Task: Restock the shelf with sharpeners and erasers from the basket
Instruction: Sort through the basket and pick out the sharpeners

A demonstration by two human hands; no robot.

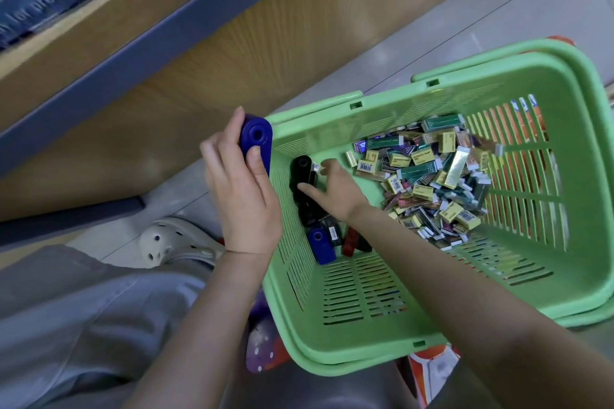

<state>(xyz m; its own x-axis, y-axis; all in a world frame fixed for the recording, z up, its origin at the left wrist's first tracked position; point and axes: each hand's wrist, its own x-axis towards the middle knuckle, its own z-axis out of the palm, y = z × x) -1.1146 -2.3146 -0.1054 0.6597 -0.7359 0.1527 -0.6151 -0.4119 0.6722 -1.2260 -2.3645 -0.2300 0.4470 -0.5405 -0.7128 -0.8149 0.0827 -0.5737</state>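
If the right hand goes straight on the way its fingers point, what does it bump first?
Probably the black sharpener, lying by the side wall of the green basket. The right hand looks almost on it, though depth is unclear.

The green slotted basket (332, 337) is sitting on pale floor tiles (481, 20) beside the wooden shelf base (216, 70), carrying a heap of boxed erasers (432, 183) at one end and sharpeners (319, 244) at the other. A white clog (172, 239) is resting nearby.
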